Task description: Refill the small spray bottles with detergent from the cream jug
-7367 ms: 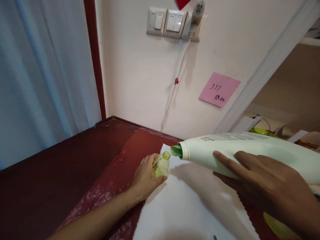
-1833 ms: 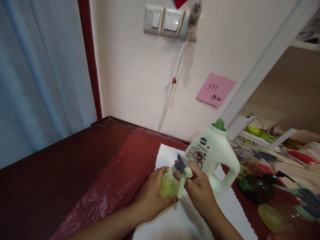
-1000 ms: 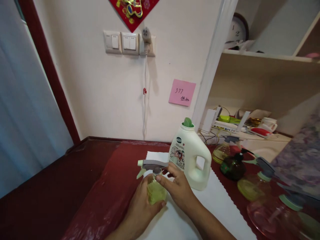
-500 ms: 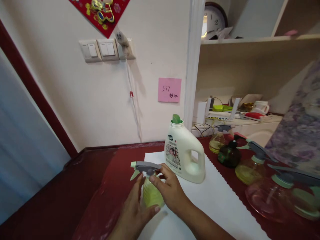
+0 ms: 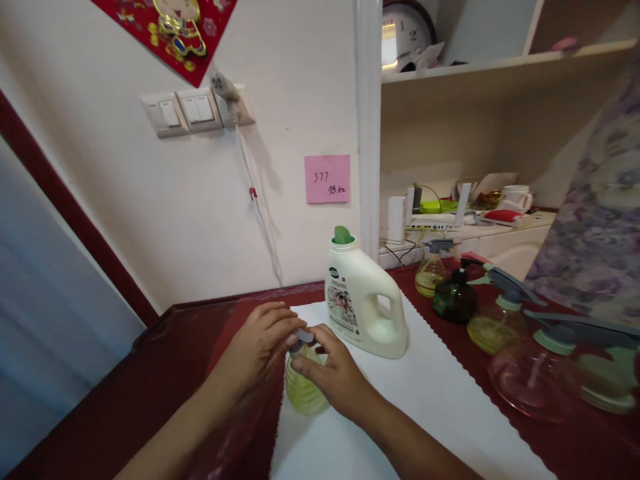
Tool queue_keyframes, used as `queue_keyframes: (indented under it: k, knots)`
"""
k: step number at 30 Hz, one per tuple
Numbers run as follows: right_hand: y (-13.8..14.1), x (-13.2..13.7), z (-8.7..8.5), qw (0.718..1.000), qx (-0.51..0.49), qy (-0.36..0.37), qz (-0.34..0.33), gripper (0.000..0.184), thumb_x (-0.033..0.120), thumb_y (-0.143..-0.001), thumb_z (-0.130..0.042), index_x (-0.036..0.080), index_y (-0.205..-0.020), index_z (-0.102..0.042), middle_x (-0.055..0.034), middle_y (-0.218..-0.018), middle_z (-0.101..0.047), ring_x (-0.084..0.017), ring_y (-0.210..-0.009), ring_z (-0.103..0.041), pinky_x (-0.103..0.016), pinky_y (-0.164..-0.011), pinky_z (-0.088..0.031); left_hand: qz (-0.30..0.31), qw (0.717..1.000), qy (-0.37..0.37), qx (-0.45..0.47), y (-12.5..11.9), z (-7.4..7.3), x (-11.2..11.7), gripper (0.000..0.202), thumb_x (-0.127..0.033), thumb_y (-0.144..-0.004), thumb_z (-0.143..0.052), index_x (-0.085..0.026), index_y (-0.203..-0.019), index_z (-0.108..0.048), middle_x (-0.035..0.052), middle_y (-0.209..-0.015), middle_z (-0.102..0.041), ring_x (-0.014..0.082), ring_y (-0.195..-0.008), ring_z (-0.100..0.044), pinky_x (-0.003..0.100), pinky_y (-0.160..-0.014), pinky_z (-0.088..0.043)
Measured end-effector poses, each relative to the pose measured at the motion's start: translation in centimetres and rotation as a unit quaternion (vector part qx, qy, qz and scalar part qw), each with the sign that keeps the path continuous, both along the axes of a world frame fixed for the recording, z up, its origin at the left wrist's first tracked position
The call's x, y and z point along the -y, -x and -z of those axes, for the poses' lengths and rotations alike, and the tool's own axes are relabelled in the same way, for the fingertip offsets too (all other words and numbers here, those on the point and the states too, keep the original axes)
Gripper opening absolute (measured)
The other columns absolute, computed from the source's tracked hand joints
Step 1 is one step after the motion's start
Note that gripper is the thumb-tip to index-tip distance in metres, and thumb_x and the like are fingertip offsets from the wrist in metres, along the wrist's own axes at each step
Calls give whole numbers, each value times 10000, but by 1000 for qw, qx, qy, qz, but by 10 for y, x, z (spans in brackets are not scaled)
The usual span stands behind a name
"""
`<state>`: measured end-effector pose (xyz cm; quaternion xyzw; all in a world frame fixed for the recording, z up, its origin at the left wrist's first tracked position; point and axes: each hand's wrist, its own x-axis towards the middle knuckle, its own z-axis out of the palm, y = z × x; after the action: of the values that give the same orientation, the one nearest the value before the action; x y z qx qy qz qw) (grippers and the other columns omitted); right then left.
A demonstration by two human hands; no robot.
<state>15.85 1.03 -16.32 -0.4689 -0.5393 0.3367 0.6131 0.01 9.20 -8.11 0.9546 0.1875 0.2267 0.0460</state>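
A small clear spray bottle (image 5: pixel 303 389) with yellowish liquid and a ribbed body stands on the white sheet (image 5: pixel 400 407). My left hand (image 5: pixel 260 340) is closed over the front of its grey trigger head, hiding the nozzle. From the other side, my right hand (image 5: pixel 333 373) grips the neck and the back of the head with thumb and fingers. Just behind and to the right stands a pale green detergent jug (image 5: pixel 367 313), upright, with a green piece in its open mouth. Neither hand touches the jug.
Along the right stand several bottles: a yellow-liquid spray bottle (image 5: pixel 496 327), a dark green pump bottle (image 5: pixel 454 299) and a pink spray bottle (image 5: pixel 527 380). Behind them, a white router (image 5: pixel 435 223) sits on a ledge. A cable (image 5: pixel 259 217) hangs from the wall socket.
My left hand has moved up from the bottle's body to its trigger head, now covering the nozzle. My right hand stays at the neck. The view has shifted slightly.
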Motion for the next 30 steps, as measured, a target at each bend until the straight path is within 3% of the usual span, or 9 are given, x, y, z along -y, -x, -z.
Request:
queue_keyframes:
  k: [3, 6, 10, 13, 19, 24, 26, 30]
  knots:
    - [-6, -1, -7, 1000, 12, -7, -26, 124, 308, -794, -714, 270, -911, -720, -2, -952, -570, -205, -974, -565, -360, -897, -443, -5, 998, 58, 12, 4, 6, -6, 274, -380, -1037, -482, -299, -1175, -705, 39, -1150, -746, 240, -1177, -595, 395, -1035, -460]
    - [-3, -6, -8, 1000, 0, 3, -2, 127, 227, -735, -772, 245, -819, -679, 17, -902, -537, -189, -923, -544, -351, -879, -424, 6, 996, 85, -13, 7, -2, -7, 305, -429, -1041, -465, -291, -1127, -723, 27, -1039, -739, 213, -1012, -631, 329, -901, -484]
    - [8, -11, -2, 999, -22, 15, 19, 244, 140, -667, -808, 226, -822, -641, 31, -885, -533, -175, -868, -529, -331, -827, -423, 36, 996, 50, -67, 2, -19, -11, 360, -457, -1051, -433, -287, -1113, -744, 30, -936, -691, 198, -872, -595, 306, -782, -457]
    - [11, -11, 1, 999, -32, 15, 20, 262, 126, -673, -804, 233, -869, -667, 27, -923, -549, -176, -894, -548, -327, -839, -437, 56, 995, 21, -79, -3, -23, -11, 397, -448, -1062, -401, -268, -1099, -753, 41, -894, -661, 198, -841, -573, 307, -748, -436]
    - [5, -4, 1, 999, -37, 4, -13, 259, 147, -692, -787, 248, -916, -705, -1, -1020, -568, -202, -1007, -583, -356, -930, -458, 47, 997, 17, -60, -3, -16, -6, 390, -456, -1058, -407, -265, -1103, -743, 46, -919, -676, 207, -852, -569, 319, -752, -445]
    - [3, -2, -2, 999, -31, -7, -36, 115, 225, -807, -674, 250, -917, -696, -8, -1004, -568, -202, -1007, -575, -357, -911, -456, 52, 995, 30, -75, -5, -18, -7, 396, -478, -1053, -413, -259, -1119, -735, 49, -935, -686, 213, -870, -575, 327, -775, -446]
    - [5, -5, 0, 999, -35, 0, -19, 110, 216, -766, -709, 239, -863, -662, 4, -950, -567, -193, -941, -562, -346, -864, -446, 51, 995, 32, -77, -6, -19, -7, 407, -493, -1051, -410, -259, -1107, -739, 45, -921, -678, 212, -864, -570, 322, -764, -442]
    - [9, -12, 5, 997, -56, 32, 36, 303, 196, -647, -792, 235, -832, -555, 29, -875, -570, -182, -855, -518, -336, -800, -420, 64, 994, 36, -81, -8, -17, -12, 462, -545, -1045, -378, -262, -1087, -741, 42, -907, -666, 212, -853, -560, 321, -754, -423]
